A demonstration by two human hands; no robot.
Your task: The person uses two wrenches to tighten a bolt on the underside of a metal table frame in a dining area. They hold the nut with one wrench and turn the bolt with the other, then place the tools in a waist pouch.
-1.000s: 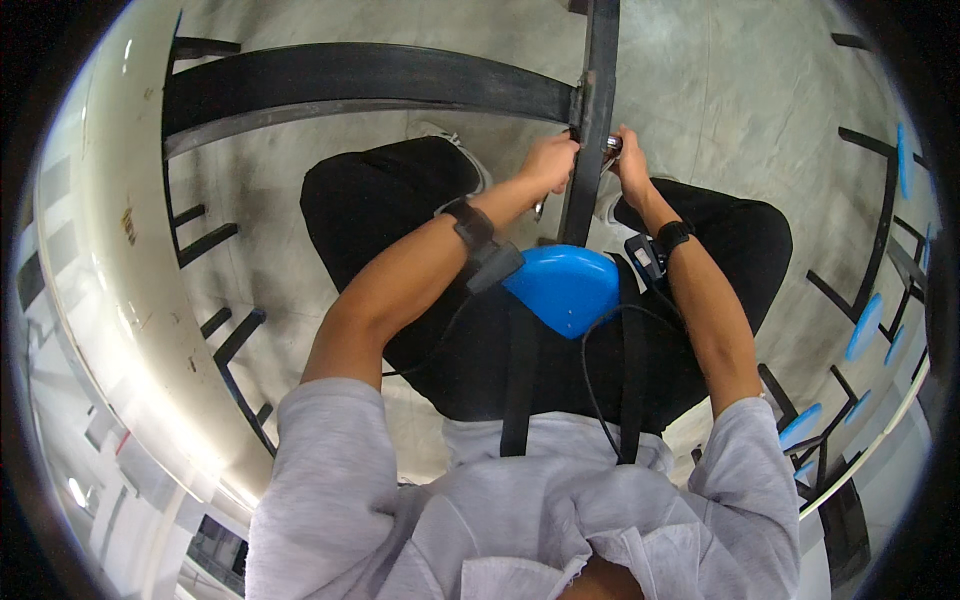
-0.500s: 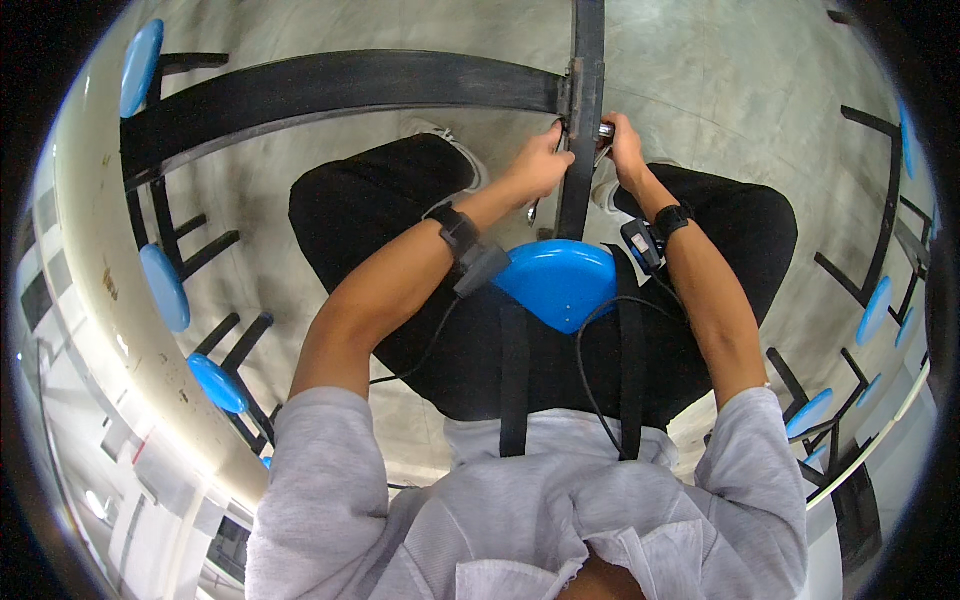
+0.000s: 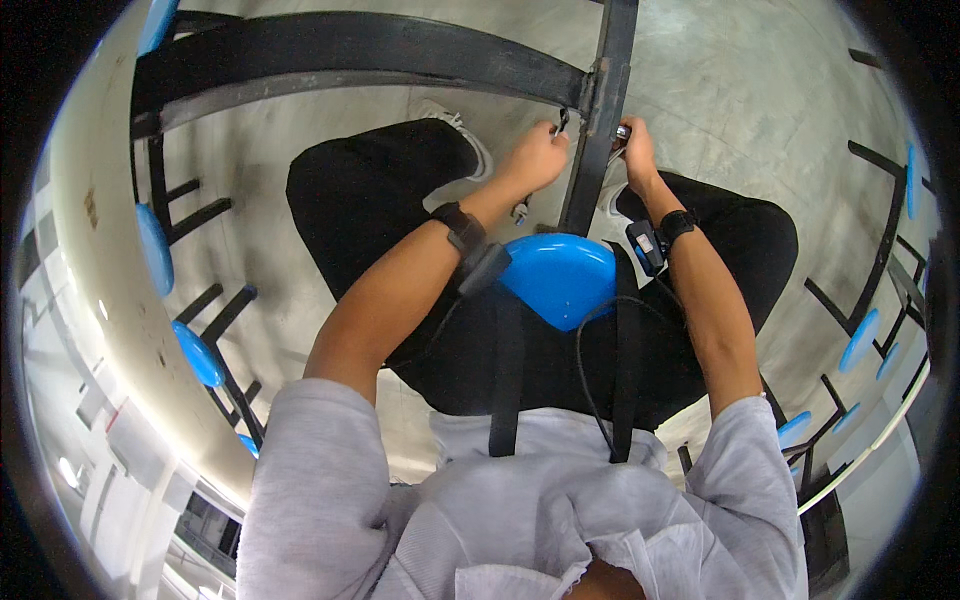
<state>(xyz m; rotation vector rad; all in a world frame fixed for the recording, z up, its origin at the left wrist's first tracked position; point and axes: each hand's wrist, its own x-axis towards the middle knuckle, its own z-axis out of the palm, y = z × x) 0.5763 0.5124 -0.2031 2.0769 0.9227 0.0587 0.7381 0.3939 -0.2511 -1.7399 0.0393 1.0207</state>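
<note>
My left hand (image 3: 537,160) is closed around a wrench (image 3: 520,212). Its shiny end sticks out below the hand, and a dark end shows above the fingers, close to the joint of a black metal frame (image 3: 597,125). On the other side of that upright bar, my right hand (image 3: 638,155) grips a short metal tool with a shiny round head (image 3: 623,132), like a ratchet or socket. The head lies against or just beside the bar; which one I cannot tell. Most of this tool is hidden by the fingers.
Between my knees is a blue stool seat (image 3: 560,275), joined to the frame. A curved black beam (image 3: 370,60) runs left from the joint to a pale tabletop edge (image 3: 110,270). More blue seats (image 3: 198,352) on black legs stand left and right. Straps and a cable cross my lap.
My left hand has drawn a little left, off the bar, and the wrench's dark end now shows above it. My right hand stays by the bar. The whole view has shifted slightly.
</note>
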